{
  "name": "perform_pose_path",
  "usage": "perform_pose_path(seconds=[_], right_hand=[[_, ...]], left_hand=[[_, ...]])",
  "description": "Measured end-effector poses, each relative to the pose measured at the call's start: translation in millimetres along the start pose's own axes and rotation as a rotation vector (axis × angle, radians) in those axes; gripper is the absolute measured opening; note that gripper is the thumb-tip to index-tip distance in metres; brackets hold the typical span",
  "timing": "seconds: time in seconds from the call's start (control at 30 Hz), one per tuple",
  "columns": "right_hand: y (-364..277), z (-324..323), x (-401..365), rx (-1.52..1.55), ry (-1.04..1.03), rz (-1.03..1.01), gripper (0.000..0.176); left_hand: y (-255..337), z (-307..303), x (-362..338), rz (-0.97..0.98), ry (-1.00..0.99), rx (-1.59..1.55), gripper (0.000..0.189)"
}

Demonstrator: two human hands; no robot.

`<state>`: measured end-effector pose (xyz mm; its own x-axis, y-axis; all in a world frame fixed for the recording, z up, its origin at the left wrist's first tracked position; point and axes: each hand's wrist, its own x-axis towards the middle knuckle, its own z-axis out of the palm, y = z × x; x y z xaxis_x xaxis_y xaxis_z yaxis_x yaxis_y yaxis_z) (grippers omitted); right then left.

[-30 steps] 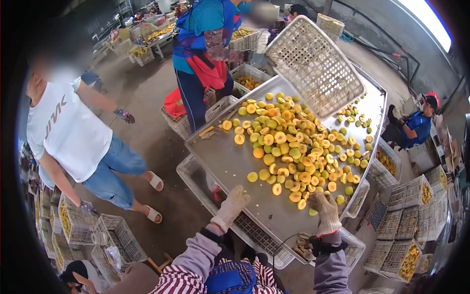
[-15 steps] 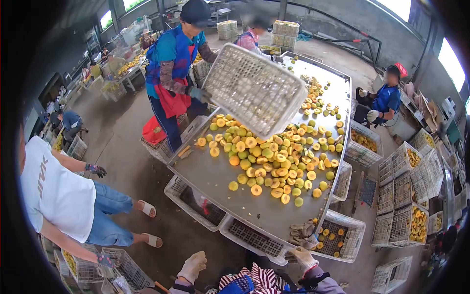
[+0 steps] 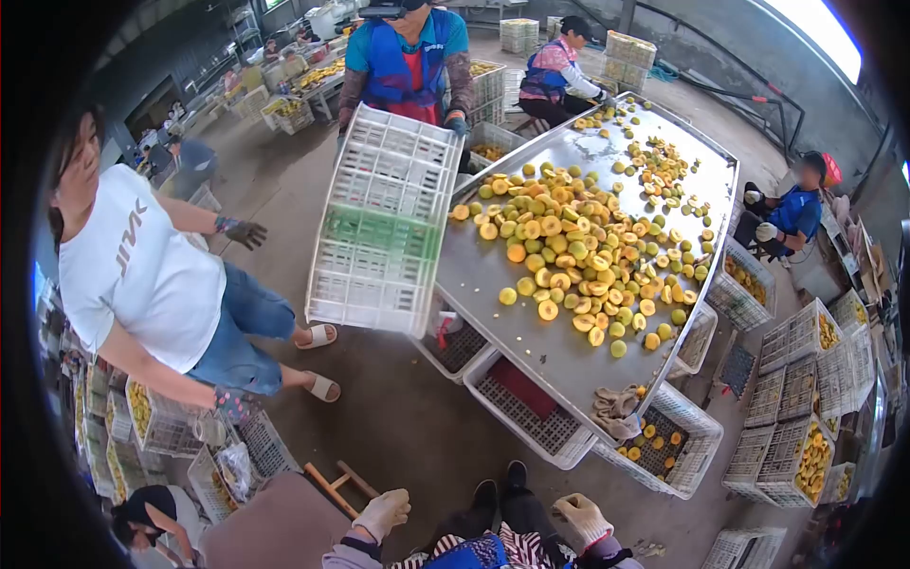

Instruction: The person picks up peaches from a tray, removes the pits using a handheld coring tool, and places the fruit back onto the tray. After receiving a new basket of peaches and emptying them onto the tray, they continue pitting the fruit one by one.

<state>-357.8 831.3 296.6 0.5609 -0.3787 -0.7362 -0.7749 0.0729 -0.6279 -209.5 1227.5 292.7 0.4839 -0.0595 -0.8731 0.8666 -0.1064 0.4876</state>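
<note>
My left hand (image 3: 384, 515), in a pale work glove, hangs over the floor at the bottom centre, fingers loosely bent and nothing seen in it. My right hand (image 3: 580, 522), gloved too, is below the table's near corner, half curled and holding nothing visible. Neither touches the metal table (image 3: 474, 275). Halved yellow-green fruit (image 3: 578, 247) is heaped on it. Crumpled gloves (image 3: 616, 410) lie at its near corner. A person in a blue vest (image 3: 403, 62) grips a tilted white crate (image 3: 384, 218) with a green band, left of the table.
A person in a white shirt (image 3: 142, 266) stands left, beside a wooden stool (image 3: 332, 488). Crates (image 3: 531, 417) sit under the table's near edge. Other workers sit beyond the table and at right (image 3: 796, 213). Stacked fruit crates (image 3: 782, 379) stand at the right.
The view has turned left. The crate has moved from over the table to its left side. My right hand has come away from the table's corner.
</note>
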Motion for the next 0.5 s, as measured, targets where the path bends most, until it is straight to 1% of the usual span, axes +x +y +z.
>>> perform_pose_path(seconds=[0.03,0.07,0.1,0.13,0.17,0.2,0.23,0.27,0.3,0.37,0.4,0.43,0.47,0.5], right_hand=[[13.7,-3.1,-9.4,-0.011,-0.018,-0.003,0.031],[23.7,-8.2,-20.4,0.017,-0.016,0.05,0.029],[32.5,-13.3,-31.0,0.042,-0.01,0.103,0.027],[39.6,-17.7,-40.6,0.007,0.015,0.065,0.027],[45.1,-23.9,-53.5,-0.005,0.011,0.058,0.027],[51.4,-30.8,-68.4,-0.192,-0.026,-0.155,0.026],[61.0,-37.5,-79.4,-0.374,-0.061,-0.366,0.027],[76.2,-43.9,-81.1,-0.3,-0.094,-0.269,0.033],[93.9,-50.1,-74.3,-0.289,-0.084,-0.258,0.033],[140.2,-60.5,-70.3,0.159,0.109,0.022,0.026],[140.5,-67.0,-85.1,0.168,0.142,0.033,0.032],[144.6,-74.5,-100.0,0.209,0.192,0.069,0.032],[149.9,-84.6,-113.3,0.161,0.194,0.052,0.031],[158.2,-96.5,-127.2,0.11,0.19,0.033,0.031]], left_hand=[[-13.3,-8.3,8.0,-0.065,-0.028,-0.008,0.022],[-23.0,-15.0,16.0,-0.125,-0.06,-0.018,0.015],[-31.2,-19.7,20.4,-0.121,-0.053,-0.034,0.015],[-40.1,-22.6,24.5,-0.136,-0.106,-0.115,0.01],[-45.8,-19.5,22.3,-0.151,-0.163,-0.193,0.012],[-50.2,-14.8,21.7,-0.156,-0.12,-0.205,0.014],[-51.6,-9.4,16.5,-0.157,-0.121,-0.208,0.014],[-51.9,-3.5,11.1,-0.151,-0.062,-0.163,0.016],[-52.3,2.4,5.9,-0.145,-0.007,-0.108,0.019],[-53.6,13.2,-3.8,-0.141,-0.03,-0.096,0.019],[-54.6,20.9,-6.7,-0.135,-0.052,-0.099,0.019],[-58.9,30.9,-6.8,-0.134,-0.082,-0.097,0.02],[-67.6,34.2,-0.4,-0.132,-0.158,-0.098,0.021],[-74.5,50.0,-1.8,-0.104,-0.125,-0.069,0.021]])
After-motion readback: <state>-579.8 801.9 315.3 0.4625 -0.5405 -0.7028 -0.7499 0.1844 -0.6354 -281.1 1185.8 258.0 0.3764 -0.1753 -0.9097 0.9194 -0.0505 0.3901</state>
